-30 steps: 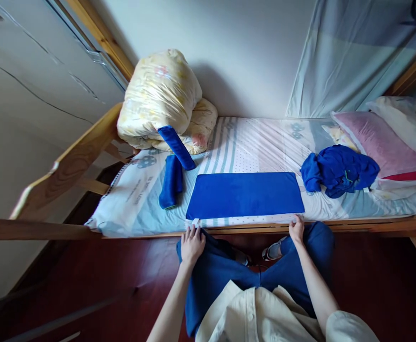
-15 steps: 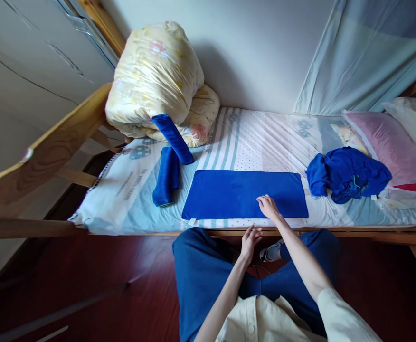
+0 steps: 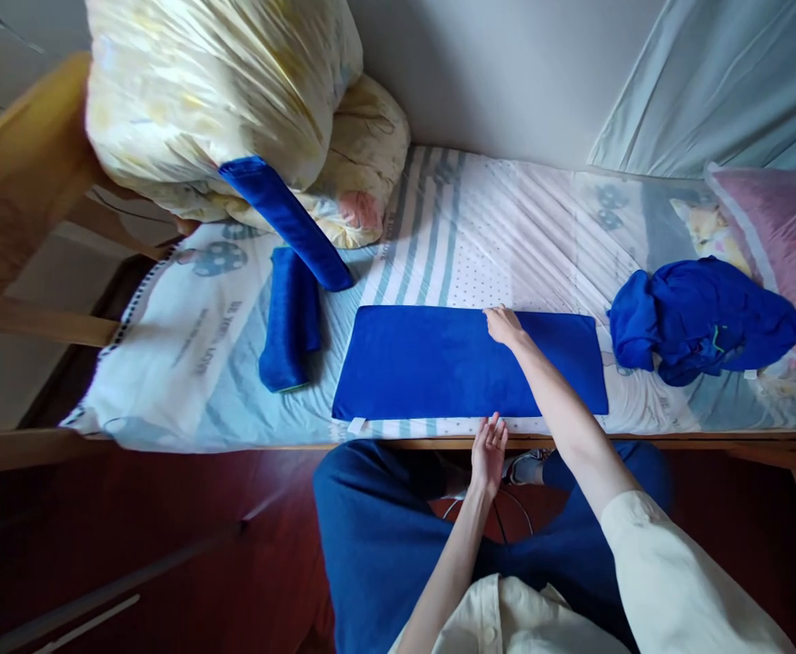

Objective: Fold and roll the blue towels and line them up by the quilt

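Observation:
A blue towel (image 3: 432, 363), folded into a long flat rectangle, lies on the bed near its front edge. My right hand (image 3: 503, 325) reaches across it and rests on its far edge near the middle, fingers curled down onto the cloth. Below it, at the towel's near edge by the wooden bed rail (image 3: 166, 445), my left hand (image 3: 490, 447) has its fingers stretched out and holds nothing. One rolled blue towel (image 3: 290, 318) lies to the left. Another rolled blue towel (image 3: 285, 221) leans on a bundled yellow quilt (image 3: 227, 100).
A crumpled blue cloth (image 3: 701, 318) lies at the right beside a pink pillow (image 3: 780, 227). The mattress sheet (image 3: 507, 236) is striped and patterned. A pale curtain (image 3: 718, 82) hangs at the back right. The dark red floor (image 3: 132, 545) lies below; my knees are against the bed.
Both hands left the towel's two near corners and came to its middle. My right hand moved over the towel to its far edge. The camera has tilted closer to the bed.

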Tool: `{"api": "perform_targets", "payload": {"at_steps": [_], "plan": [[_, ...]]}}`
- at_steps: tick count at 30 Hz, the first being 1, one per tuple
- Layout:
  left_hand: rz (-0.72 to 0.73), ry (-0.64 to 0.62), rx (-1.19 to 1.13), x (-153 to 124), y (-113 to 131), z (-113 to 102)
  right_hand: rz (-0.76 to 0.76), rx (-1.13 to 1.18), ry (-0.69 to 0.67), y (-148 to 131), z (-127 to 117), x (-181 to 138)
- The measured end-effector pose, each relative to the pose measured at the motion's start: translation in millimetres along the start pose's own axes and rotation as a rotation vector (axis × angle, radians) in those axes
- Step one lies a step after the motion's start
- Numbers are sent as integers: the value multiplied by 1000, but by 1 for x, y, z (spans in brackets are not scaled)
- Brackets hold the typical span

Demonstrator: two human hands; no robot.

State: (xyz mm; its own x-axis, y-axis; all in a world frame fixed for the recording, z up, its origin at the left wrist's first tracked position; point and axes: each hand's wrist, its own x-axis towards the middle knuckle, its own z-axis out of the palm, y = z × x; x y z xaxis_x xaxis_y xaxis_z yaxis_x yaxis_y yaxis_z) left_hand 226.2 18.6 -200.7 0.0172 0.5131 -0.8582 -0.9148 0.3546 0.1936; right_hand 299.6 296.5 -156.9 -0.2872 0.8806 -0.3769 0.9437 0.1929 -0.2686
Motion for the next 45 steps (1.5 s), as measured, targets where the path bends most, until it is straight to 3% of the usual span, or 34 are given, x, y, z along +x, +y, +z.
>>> {"api": "perform_targets", "payload": {"at_steps": [8, 18, 25, 32, 35, 38, 45], "plan": [[-2, 58, -8, 13, -6, 10, 45, -29, 16, 8, 8, 37], [95, 144, 39, 21, -17, 12, 108, 39, -18, 10, 8, 50], [152, 132, 72, 9, -18, 4, 163, 195, 55, 15, -15, 34], [216, 86, 53, -29, -6, 4, 90, 470, 160, 13, -58, -2], [310, 33, 84, -40, 15, 3, 34, 599, 241, 18, -81, -26], [474, -22, 163, -48, 55, 10, -5, 730, 345, 27, -103, -56], [977, -186, 671, -87, 181, 68, -111, 1010, 539, 51, -131, -155]]}}
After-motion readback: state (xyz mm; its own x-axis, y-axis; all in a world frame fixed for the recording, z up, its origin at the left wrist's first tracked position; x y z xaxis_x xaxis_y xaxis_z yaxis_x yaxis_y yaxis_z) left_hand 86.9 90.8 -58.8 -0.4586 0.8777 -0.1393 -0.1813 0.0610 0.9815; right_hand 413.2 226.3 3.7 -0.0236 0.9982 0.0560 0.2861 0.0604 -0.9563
